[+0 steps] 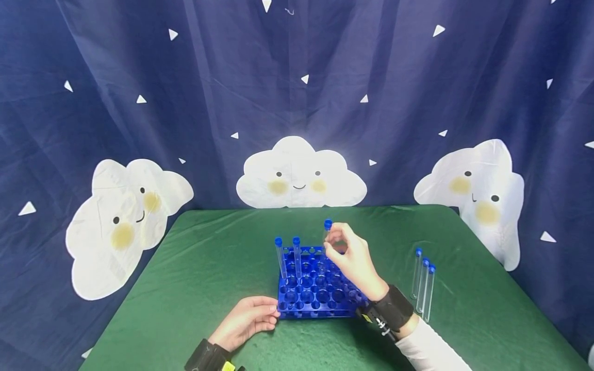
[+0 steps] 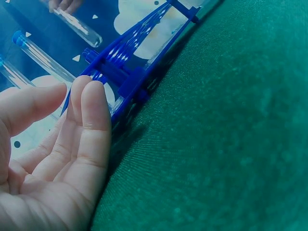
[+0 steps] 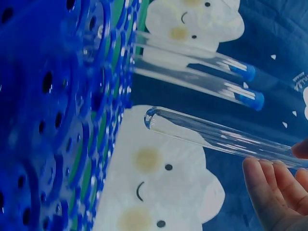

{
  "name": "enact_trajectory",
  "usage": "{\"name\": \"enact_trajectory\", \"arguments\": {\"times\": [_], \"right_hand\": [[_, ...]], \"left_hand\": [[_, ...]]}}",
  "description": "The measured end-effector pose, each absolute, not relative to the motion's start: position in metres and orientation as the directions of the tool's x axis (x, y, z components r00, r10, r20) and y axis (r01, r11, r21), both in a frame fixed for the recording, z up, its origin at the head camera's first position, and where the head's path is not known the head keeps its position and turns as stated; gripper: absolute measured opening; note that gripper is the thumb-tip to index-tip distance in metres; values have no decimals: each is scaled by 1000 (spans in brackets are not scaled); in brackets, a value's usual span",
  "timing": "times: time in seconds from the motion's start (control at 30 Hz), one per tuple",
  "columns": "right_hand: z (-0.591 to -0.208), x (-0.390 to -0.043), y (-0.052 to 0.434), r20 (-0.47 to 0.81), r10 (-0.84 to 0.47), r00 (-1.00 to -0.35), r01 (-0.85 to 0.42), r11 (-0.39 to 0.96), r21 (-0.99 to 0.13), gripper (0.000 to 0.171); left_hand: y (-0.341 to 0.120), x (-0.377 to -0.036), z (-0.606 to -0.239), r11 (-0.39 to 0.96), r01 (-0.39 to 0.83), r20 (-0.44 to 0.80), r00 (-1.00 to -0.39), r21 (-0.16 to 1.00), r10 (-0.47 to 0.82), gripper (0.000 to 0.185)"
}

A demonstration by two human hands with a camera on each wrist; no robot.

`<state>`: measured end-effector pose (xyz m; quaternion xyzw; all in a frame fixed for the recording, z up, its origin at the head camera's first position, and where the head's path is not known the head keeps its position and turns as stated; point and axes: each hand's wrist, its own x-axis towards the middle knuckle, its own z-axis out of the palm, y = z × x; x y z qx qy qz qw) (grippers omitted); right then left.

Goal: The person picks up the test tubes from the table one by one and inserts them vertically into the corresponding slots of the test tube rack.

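Even bright light, blue-tinted wrist views

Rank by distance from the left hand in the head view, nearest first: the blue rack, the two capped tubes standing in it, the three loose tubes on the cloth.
1. Blue rack: fingertips of the left hand touch its near-left corner.
2. Two standing tubes: rack's far-left side.
3. Three loose tubes: on the cloth, far right.

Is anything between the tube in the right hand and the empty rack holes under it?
Nothing visible blocks it. The right hand holds the tube above the rack, its round tip clear of the open holes. The two racked tubes stand off at the far left corner.
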<state>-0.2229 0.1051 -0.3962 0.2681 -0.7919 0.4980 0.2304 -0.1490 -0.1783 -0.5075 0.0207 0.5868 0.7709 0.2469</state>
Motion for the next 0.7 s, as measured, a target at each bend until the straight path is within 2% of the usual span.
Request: {"name": "enact_trajectory", "arguments": {"times": [0.7], "right_hand": [[-418, -227, 86, 562, -322, -762, -647, 407, -644, 27]], "left_hand": [[-177, -149, -506, -191, -370, -274, -876, 909, 396, 27]]}}
